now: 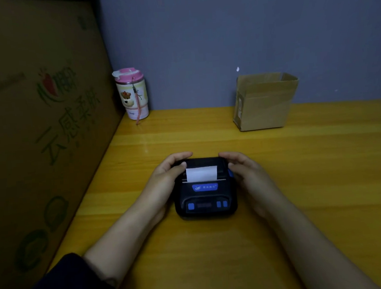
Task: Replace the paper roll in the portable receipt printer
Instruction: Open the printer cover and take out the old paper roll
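Note:
A black portable receipt printer [204,195] with blue buttons lies flat on the yellow wooden table [302,181]. A short strip of white paper [201,173] sticks up from its slot near the lid. My left hand [168,175] grips the printer's left side, thumb resting on the lid's top left corner. My right hand [244,169] cups the right side, fingers curled over the lid's far right corner next to a blue side latch [230,172]. The lid looks down. The roll inside is hidden.
A pink-lidded tumbler [132,94] stands at the table's back left corner. A small open cardboard box [264,101] sits at the back right against the grey wall. A large printed carton [42,133] walls off the left side.

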